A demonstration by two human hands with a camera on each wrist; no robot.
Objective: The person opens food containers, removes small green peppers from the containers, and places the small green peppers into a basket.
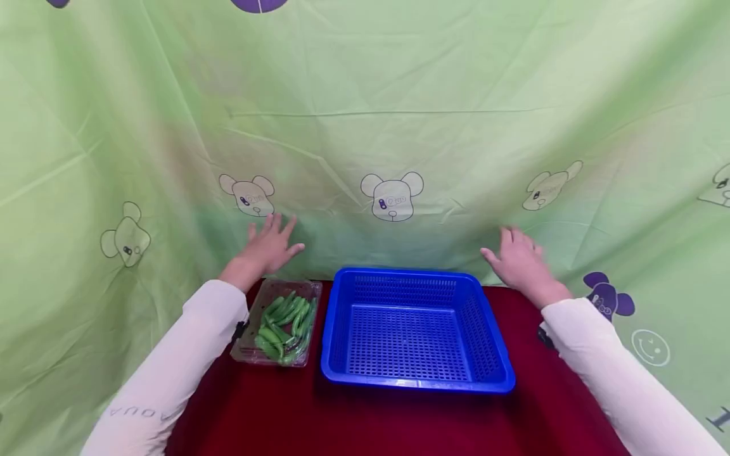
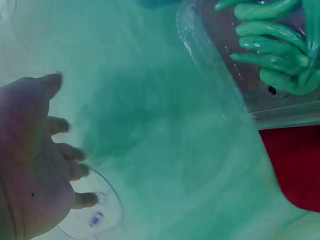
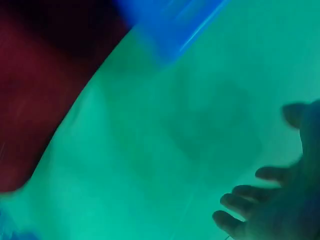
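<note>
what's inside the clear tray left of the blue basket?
Green pods piled in the clear tray, lid off or open. Whatever lies beneath the pile is hidden. Neither hand touches it.

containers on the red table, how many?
2. A clear tray of green pods sits at the left, near the left hand. A blue basket sits in the middle, apparently empty. None seems hidden.

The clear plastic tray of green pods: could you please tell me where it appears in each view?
Head: clear plastic tray of green pods lies left of centre, beside the blue plastic basket.
Left wrist: top right.
Right wrist: not in view.
Shared landmark: the dark red tablecloth.
</note>
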